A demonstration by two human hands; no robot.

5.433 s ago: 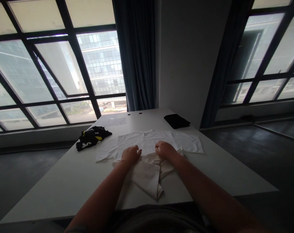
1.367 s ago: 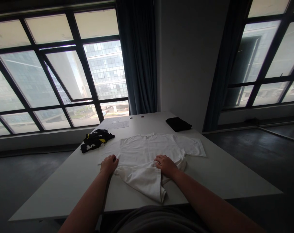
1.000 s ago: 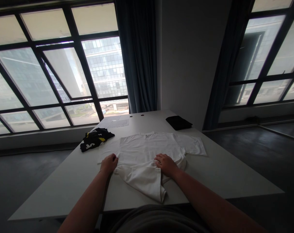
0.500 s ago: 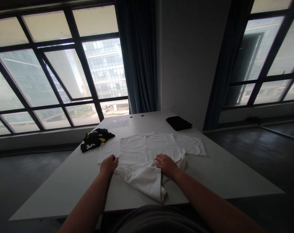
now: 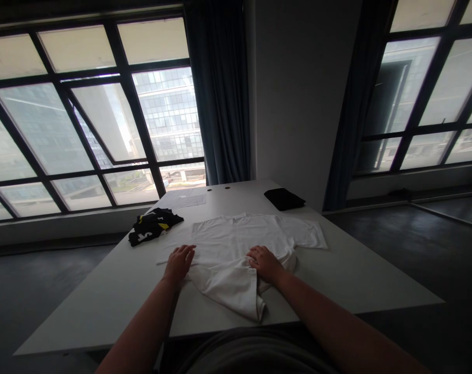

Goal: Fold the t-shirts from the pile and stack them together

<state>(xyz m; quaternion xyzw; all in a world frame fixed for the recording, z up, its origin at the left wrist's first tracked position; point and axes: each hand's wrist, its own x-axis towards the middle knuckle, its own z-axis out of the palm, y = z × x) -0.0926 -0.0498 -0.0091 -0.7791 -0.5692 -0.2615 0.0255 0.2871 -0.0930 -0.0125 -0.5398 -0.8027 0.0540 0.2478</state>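
The shirt (image 5: 236, 236) seems limp, best held by its edges; left hand (image 5: 180, 262) loosely open at its left side, right hand (image 5: 265, 263) half-curled atop, grip unclear.

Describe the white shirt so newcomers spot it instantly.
Find the white table by the windows. Toward its near edge lies the shirt, under the right hand. Unlike the black bundle and folded black cloth, it's white and largely spread out.

Blue curtain (image 5: 222, 98) beside bright window (image 5: 97, 122) — dim grey floor (image 5: 407, 244).
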